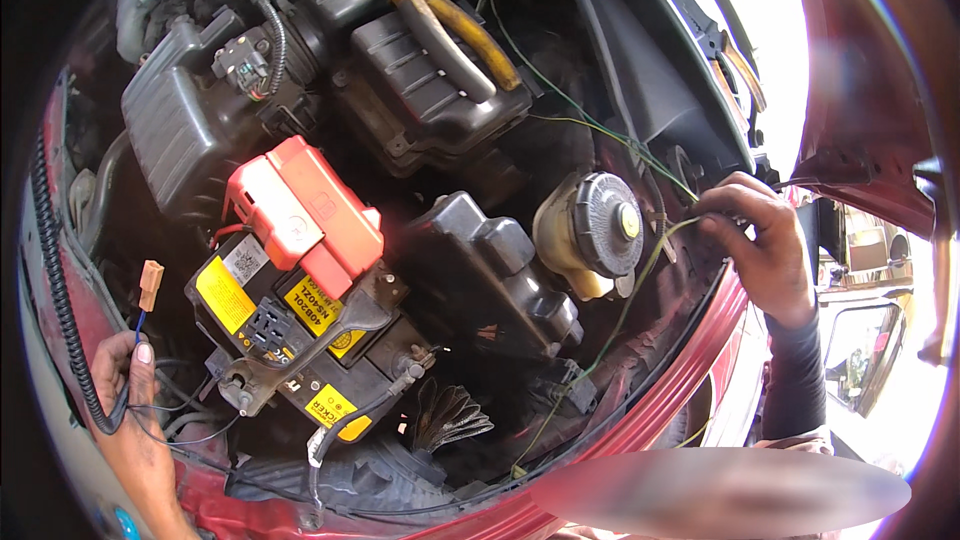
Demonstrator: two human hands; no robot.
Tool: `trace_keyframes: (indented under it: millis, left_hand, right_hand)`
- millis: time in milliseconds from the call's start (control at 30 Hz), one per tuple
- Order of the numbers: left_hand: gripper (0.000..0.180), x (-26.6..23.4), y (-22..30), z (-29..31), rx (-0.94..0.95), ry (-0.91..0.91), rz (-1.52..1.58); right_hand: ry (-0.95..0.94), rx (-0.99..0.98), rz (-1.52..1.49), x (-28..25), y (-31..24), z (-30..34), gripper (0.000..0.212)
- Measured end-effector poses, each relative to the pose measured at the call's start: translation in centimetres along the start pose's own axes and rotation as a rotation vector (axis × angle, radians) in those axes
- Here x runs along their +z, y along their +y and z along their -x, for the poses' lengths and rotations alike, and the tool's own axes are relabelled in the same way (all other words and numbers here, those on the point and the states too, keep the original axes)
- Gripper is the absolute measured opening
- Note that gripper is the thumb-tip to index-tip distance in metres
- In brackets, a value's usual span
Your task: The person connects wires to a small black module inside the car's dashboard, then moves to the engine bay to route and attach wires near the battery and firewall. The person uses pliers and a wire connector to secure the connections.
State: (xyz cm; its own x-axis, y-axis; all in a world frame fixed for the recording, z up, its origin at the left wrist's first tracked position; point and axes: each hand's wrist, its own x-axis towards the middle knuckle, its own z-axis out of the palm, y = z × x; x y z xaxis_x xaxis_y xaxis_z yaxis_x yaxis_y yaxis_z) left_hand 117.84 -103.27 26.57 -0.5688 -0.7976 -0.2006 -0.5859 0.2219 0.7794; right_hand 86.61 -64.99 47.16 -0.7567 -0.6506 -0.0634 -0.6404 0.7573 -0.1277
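At the left side of the engine bay, my left hand (132,395) is closed around thin wires and a black corrugated wire loom (62,315). Above its thumb a small tan wire connector (150,285) stands up on a blue wire. To the right of that hand sits a car battery (225,292) with yellow labels, a metal hold-down bracket (355,318) across its top. A red plastic cover (305,205) lies over the battery's far end. My right hand is not in view.
A co-worker's hand (765,240), in a dark sleeve, pinches green wires (625,315) at the right. Yellow-handled pliers (470,40) lie on a black box (425,80). A capped fluid reservoir (590,235) stands near the red front edge (650,375). A blurred patch covers the lower right.
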Motion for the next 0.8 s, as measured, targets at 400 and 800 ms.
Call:
trace_keyframes:
  millis: [400,800]
  left_hand:
    - [0.027,-0.1,-1.5,-0.5,0.054,0.010,-0.020]
    - [0.029,-0.1,-1.9,-0.7,0.085,0.016,-0.060]
  right_hand:
    - [-0.099,-0.090,0.128,-1.8,2.2,-2.5,0.024]
    - [-0.557,0.244,-0.804,-5.3,4.4,-2.5,0.042]
